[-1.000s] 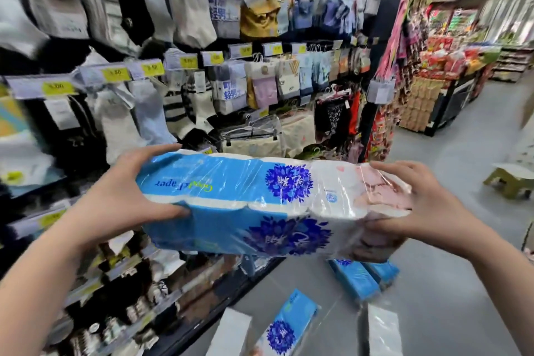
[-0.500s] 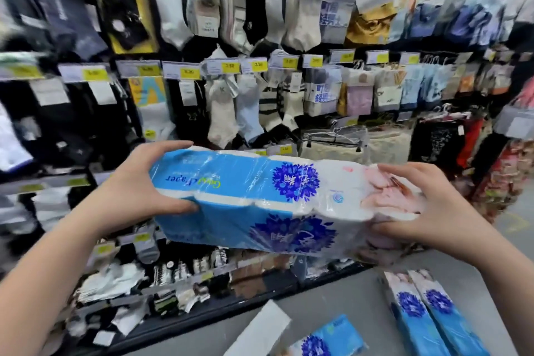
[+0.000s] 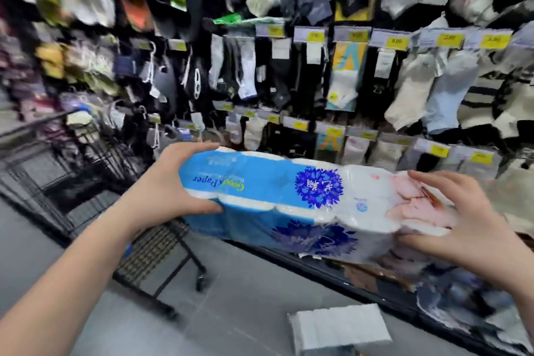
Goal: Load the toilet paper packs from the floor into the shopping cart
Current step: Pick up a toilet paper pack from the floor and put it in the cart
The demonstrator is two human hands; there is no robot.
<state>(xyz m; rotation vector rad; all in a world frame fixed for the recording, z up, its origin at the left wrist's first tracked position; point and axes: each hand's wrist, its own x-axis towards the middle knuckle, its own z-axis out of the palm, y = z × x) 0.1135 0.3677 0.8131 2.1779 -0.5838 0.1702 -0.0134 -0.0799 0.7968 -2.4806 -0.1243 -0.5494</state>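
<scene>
Blue-white pack (image 3: 274,199) between two hands (image 3: 173,193) (image 3: 462,228)

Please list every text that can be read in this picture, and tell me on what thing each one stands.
"Good Paper": on the blue wrap of the toilet paper pack, upside down to the camera.
"8.00": on a yellow price tag of the sock rack.
White characters inside the blue flower on the pack: I cannot read them with certainty.
The other yellow price tags and the sock labels: too blurred to read.
</scene>
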